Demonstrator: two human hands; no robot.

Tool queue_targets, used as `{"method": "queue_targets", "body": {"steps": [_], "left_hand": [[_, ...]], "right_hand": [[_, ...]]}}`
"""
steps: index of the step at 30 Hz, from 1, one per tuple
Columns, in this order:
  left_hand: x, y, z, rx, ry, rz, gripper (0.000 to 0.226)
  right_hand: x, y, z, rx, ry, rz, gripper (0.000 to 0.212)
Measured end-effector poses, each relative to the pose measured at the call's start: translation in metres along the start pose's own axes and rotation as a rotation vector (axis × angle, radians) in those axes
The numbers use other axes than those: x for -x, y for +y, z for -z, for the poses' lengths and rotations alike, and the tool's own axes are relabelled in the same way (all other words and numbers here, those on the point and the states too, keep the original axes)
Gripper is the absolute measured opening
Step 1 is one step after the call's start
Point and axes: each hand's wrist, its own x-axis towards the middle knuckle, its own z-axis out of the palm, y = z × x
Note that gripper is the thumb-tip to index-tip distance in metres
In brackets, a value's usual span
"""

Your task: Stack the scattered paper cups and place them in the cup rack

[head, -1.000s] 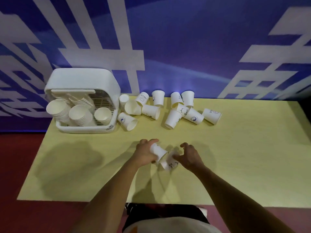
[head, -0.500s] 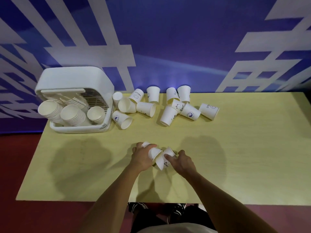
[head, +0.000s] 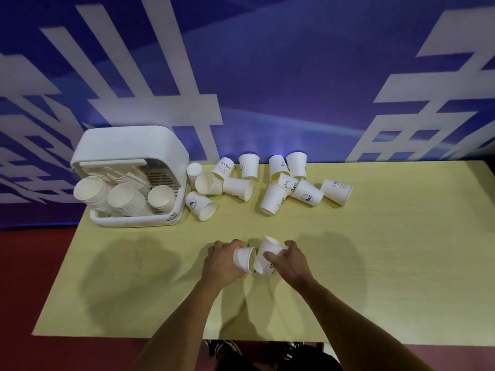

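My left hand (head: 222, 263) grips a white paper cup (head: 243, 258) whose mouth faces right. Right beside it, my right hand (head: 290, 261) grips a second cup (head: 265, 257) printed with blue letters, tilted with its base pointing up and back. The two cups nearly touch over the middle of the yellow table (head: 375, 263). Several loose cups (head: 270, 180) lie and stand scattered along the table's far edge. The white cup rack (head: 134, 145) stands at the far left and holds three stacks of cups (head: 126, 196).
A blue wall with white shapes rises right behind the table. Red floor shows to the left and below the table's front edge. One fallen cup (head: 201, 209) lies against the rack's right side.
Both hands have drawn together, bringing the two cups side by side. The right-hand cup has turned more upright, and the camera view has shifted.
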Motion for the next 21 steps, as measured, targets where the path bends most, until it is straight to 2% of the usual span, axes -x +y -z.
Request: {"method": "queue_targets", "body": {"steps": [4,13,21], "left_hand": [[0.004,-0.016,0.033,0.007,0.107,0.01,0.07],[0.015,-0.092,0.104,0.108,0.28,0.056,0.072],[0.02,-0.161,0.141,0.28,0.334,0.045,0.072]], "right_hand": [[-0.001,-0.035,-0.004,-0.008,0.053,0.175,0.066],[-0.004,-0.139,-0.064,0.094,0.026,0.561,0.068],[-0.011,-0.216,-0.136,0.208,-0.02,0.711,0.077]]}}
